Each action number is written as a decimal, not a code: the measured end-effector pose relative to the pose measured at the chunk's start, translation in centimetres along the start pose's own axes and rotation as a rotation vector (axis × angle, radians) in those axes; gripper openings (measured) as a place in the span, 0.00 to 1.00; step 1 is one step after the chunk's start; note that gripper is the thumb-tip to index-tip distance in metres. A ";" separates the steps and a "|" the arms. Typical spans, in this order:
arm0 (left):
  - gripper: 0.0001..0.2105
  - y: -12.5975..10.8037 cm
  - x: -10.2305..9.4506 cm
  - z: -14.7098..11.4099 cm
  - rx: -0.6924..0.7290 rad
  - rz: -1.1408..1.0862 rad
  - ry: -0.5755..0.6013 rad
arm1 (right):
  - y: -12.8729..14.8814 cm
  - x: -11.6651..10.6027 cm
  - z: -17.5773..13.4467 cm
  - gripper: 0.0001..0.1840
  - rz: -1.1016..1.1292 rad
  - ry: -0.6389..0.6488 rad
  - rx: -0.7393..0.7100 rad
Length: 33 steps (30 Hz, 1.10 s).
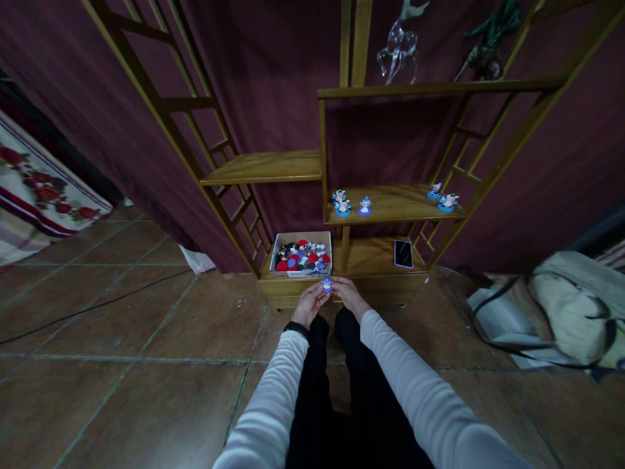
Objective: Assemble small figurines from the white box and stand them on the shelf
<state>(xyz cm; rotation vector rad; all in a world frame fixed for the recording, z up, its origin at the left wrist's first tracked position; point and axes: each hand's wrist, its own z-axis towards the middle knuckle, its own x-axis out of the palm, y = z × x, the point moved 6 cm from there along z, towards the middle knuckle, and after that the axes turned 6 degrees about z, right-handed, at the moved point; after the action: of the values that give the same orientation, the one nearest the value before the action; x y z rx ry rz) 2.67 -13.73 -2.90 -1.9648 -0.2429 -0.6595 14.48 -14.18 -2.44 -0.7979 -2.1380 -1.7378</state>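
A small purple-and-white figurine (pixel 327 284) is held between my two hands, in front of the low shelf. My left hand (pixel 312 303) pinches it from the left, and my right hand (pixel 347 293) grips it from the right. Just beyond my hands, a cardboard box (pixel 277 251) holds many small figurines with red, purple and dark bases. On the middle shelf stands a similar purple figurine (pixel 364 206), beside two blue-based figurines (pixel 342 206) at the left end. Two more blue-based figurines (pixel 447 202) stand at the right end.
The wooden shelf unit (pixel 390 212) stands against a dark red curtain. A phone (pixel 403 254) lies on the bottom board. A glass deer (pixel 401 45) and a dark green statue (pixel 491 42) occupy the top shelf. A bag (pixel 569 306) sits on the floor at right; a cable (pixel 97 306) crosses the left.
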 end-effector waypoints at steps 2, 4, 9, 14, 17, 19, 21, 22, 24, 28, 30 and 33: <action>0.07 0.1 0.0 0.1 -0.004 0.002 -0.007 | -0.1 0.0 0.0 0.15 0.006 -0.014 0.004; 0.08 0.2 -0.1 0.2 -0.018 0.011 -0.015 | -0.2 -0.1 0.1 0.13 0.011 -0.037 0.012; 0.08 0.4 -0.3 0.6 -0.049 0.006 -0.060 | -0.3 -0.2 0.3 0.11 0.014 -0.075 0.026; 0.08 0.5 -0.7 1.0 -0.045 -0.078 -0.113 | 0.0 0.3 0.0 0.13 0.034 -0.014 0.004; 0.08 0.6 -0.8 1.1 -0.049 -0.108 -0.128 | 0.0 0.7 -0.2 0.16 0.004 0.034 -0.001; 0.08 0.7 -0.8 1.1 -0.056 -0.108 -0.125 | -0.1 0.8 -0.2 0.17 -0.023 0.039 -0.016; 0.08 0.7 -0.8 1.1 -0.064 -0.100 -0.122 | -0.2 0.8 -0.2 0.17 -0.037 0.027 -0.031; 0.08 0.7 -0.8 1.1 -0.067 -0.092 -0.116 | -0.2 0.8 -0.1 0.18 -0.040 0.015 -0.034; 0.08 0.7 -0.7 1.0 -0.070 -0.081 -0.098 | -0.3 0.7 -0.1 0.18 -0.042 -0.008 -0.035; 0.08 0.6 -0.6 1.0 -0.058 -0.084 -0.059 | -0.3 0.6 0.1 0.18 -0.043 -0.002 -0.052; 0.08 0.6 -0.6 1.1 -0.054 -0.082 -0.055 | -0.4 0.5 0.3 0.17 -0.044 0.014 -0.065; 0.08 0.7 -0.6 1.1 -0.058 -0.059 -0.069 | -0.7 0.2 0.7 0.18 -0.042 0.016 -0.060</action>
<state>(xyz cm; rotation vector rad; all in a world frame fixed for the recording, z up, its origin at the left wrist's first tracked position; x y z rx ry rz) 2.82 -13.03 -4.15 -2.0448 -0.3288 -0.6441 14.05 -13.58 -3.05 -0.7565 -2.1158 -1.8315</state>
